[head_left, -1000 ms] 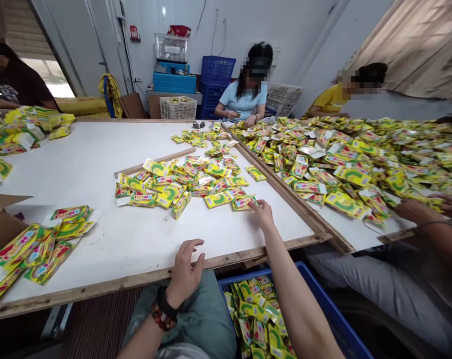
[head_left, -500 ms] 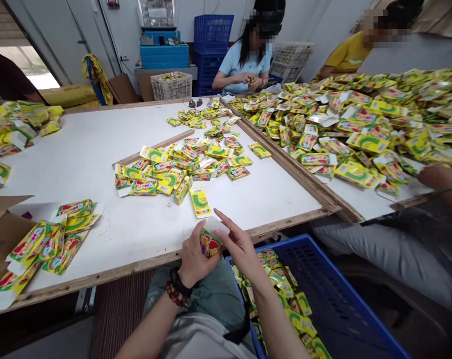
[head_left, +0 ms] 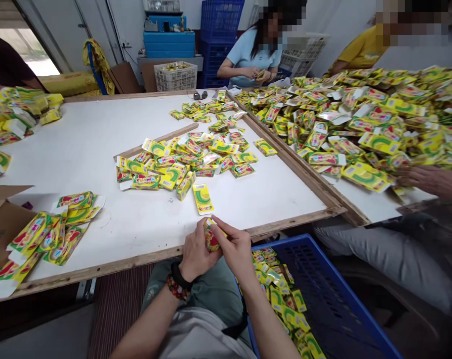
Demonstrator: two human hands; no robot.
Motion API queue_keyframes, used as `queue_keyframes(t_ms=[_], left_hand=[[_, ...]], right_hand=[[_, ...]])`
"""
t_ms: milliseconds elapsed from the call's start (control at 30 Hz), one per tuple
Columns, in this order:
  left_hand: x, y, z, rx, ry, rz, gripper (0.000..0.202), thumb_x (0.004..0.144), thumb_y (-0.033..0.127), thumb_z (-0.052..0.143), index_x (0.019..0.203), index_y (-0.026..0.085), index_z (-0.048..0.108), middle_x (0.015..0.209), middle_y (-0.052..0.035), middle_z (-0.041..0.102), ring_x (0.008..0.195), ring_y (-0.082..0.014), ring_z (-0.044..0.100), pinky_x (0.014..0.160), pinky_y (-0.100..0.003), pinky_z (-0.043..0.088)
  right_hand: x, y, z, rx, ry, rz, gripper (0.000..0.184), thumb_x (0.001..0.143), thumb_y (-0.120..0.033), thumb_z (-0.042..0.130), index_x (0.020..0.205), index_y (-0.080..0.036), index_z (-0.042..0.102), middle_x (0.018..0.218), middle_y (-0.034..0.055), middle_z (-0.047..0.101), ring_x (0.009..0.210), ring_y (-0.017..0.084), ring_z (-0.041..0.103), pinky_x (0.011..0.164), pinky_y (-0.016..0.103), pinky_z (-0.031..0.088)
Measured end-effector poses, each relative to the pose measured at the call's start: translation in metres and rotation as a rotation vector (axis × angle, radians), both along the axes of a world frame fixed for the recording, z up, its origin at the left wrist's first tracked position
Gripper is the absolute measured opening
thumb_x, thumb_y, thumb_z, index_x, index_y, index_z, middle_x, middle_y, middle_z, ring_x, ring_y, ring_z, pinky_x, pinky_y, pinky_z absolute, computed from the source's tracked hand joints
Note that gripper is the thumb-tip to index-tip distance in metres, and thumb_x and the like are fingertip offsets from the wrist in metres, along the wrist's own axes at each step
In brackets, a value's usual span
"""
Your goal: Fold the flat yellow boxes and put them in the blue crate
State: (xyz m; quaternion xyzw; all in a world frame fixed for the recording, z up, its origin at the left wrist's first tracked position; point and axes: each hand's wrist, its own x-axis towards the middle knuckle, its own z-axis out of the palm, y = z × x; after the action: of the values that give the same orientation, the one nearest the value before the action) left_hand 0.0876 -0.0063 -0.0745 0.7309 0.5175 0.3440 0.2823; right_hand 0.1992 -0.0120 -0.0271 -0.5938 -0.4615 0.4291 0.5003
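A small yellow, green and red carton (head_left: 212,238) is held upright between both hands at the table's front edge. My left hand (head_left: 196,253), with dark and beaded bracelets at the wrist, is wrapped round its left side. The fingers of my right hand (head_left: 236,249) are closed on its upper right part, at the top end. Just beyond them a single yellow carton (head_left: 202,198) lies flat on the white table (head_left: 136,224). Behind that one is a loose heap of similar cartons (head_left: 173,167).
A blue crate (head_left: 323,279) holding several cartons stands low at my right. Wooden strips (head_left: 293,172) divide the table from a large carton pile (head_left: 360,119). More cartons (head_left: 61,232) lie beside a cardboard box (head_left: 5,234) at left. Co-workers sit around, one hand (head_left: 431,182) at right.
The carton's white end flap, standing up before, is now folded down under my right fingers. The view has shifted slightly. The co-worker's hand at right has moved onto the pile's near edge.
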Motion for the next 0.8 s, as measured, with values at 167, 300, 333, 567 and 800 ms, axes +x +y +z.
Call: queue_keyframes(t_ms=[167,300,333,567,800], left_hand=[[0.001,0.0,-0.003,0.006,0.001,0.023,0.068,0.073,0.035,0.062,0.13,0.019,0.03,0.108,-0.011,0.064,0.089,-0.0285,0.066,0.072,-0.039,0.052],[0.001,0.0,-0.007,0.014,-0.019,0.028,0.056,0.076,0.033,0.058,0.125,0.018,0.034,0.106,-0.0117,0.063,0.084,-0.027,0.065,0.069,-0.038,0.05],[0.0,0.0,-0.008,0.016,-0.02,0.033,0.054,0.077,0.032,0.057,0.124,0.018,0.036,0.106,-0.012,0.062,0.083,-0.0264,0.065,0.068,-0.037,0.05],[-0.007,-0.001,0.012,0.013,-0.127,-0.229,0.061,0.064,0.026,0.066,0.119,0.021,0.04,0.11,-0.0083,0.059,0.094,-0.0242,0.061,0.081,-0.038,0.051],[0.0,0.001,0.008,0.105,-0.069,-0.205,0.044,0.065,0.028,0.062,0.106,0.019,0.051,0.1,-0.0091,0.059,0.1,-0.0288,0.054,0.084,-0.044,0.049]], right_hand=[[0.003,0.003,0.005,0.049,-0.009,0.095,0.031,0.083,-0.035,0.062,0.108,-0.019,0.072,0.104,0.0025,0.075,0.092,0.025,0.071,0.083,0.04,0.057],[-0.002,-0.003,0.002,0.225,-0.284,0.166,0.034,0.085,-0.029,0.061,0.118,-0.021,0.067,0.101,0.0054,0.076,0.081,0.022,0.072,0.075,0.034,0.059],[-0.004,-0.005,0.001,0.282,-0.345,0.162,0.034,0.086,-0.026,0.059,0.119,-0.021,0.066,0.101,0.0068,0.076,0.081,0.022,0.072,0.074,0.033,0.059],[0.007,-0.032,-0.004,0.412,-0.592,0.184,0.036,0.091,-0.016,0.049,0.122,-0.025,0.065,0.096,0.0088,0.075,0.078,0.018,0.072,0.063,0.026,0.058],[0.008,-0.035,-0.009,0.459,-0.569,-0.04,0.033,0.09,-0.018,0.054,0.12,-0.024,0.066,0.107,0.0094,0.073,0.092,0.021,0.071,0.081,0.033,0.059]])
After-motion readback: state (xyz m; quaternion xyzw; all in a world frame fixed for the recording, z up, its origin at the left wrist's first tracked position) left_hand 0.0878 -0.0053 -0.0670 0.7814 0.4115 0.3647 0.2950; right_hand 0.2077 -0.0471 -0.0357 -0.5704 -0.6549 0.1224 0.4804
